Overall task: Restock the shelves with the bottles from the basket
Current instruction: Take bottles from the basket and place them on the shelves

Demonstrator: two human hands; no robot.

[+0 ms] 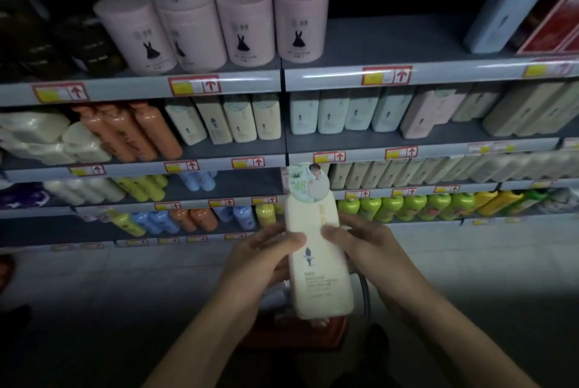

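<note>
Left hand (266, 249): curled round the left edge of the bottle (316, 249), thumb laid across its front.
Bottle: cream, flat-sided, upright with a round paper tag (308, 182) on its neck; held in front of the shelves (141, 91), above the basket (294, 333).
Right hand (363, 240): grips the bottle's right edge, thumb on the front, fingers hidden behind.
Basket: red, on the floor below the hands; only part of its rim shows, contents too dark to tell.
Matching stock: cream bottles (238, 119) of like shape stand on the second shelf from the top, just left of the upright joint; pale green ones (344, 113) stand right of it.
Step in hand: one bottle lifted clear and held label-forward, seemingly being checked before placement.
Next move: judged to call for raising the bottle to the row of its own kind and setting it upright at the front edge, label outward, without knocking its neighbours.
</note>
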